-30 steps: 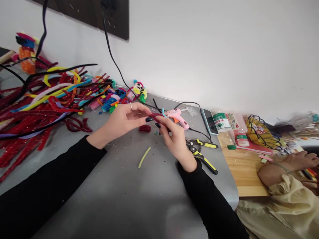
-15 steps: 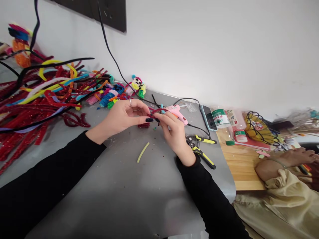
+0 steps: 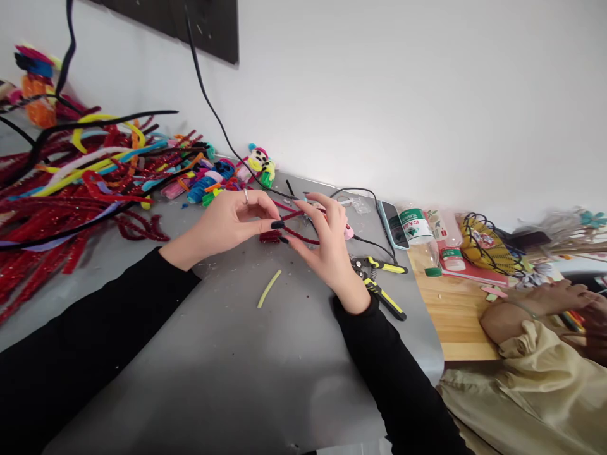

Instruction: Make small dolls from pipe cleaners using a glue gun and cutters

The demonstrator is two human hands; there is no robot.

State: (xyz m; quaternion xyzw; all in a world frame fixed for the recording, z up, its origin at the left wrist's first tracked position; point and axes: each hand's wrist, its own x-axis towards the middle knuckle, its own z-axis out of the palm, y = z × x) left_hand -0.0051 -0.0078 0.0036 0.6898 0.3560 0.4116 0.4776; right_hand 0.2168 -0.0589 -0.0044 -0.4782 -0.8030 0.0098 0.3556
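My left hand [image 3: 227, 218] has thumb and fingertips pinched together on a dark red pipe cleaner [image 3: 302, 237]. The pipe cleaner's two strands reach rightward from that pinch. My right hand [image 3: 332, 249] is around these strands with thumb and fingers spread apart, not closed on them. Below the left fingertips a small folded dark red piece [image 3: 269, 237] lies on the grey table [image 3: 227, 360]. Behind the right hand a pink glue gun [image 3: 349, 232] is mostly hidden. A short pale green pipe cleaner piece [image 3: 269, 289] rests nearer to me.
Yellow-and-black pliers [image 3: 387, 299] lie right of my right wrist, near a phone [image 3: 393, 224]. Bottles [image 3: 420, 230] stand on a wooden table [image 3: 441, 316] beside a seated person's arm [image 3: 512, 316]. Many pipe cleaners [image 3: 61, 208] and small dolls [image 3: 256, 161] fill the left and back.
My right hand has let go of the pipe cleaner and opened, its thumb and fingers spreading apart. The left hand keeps its pinch. The view has shifted slightly.
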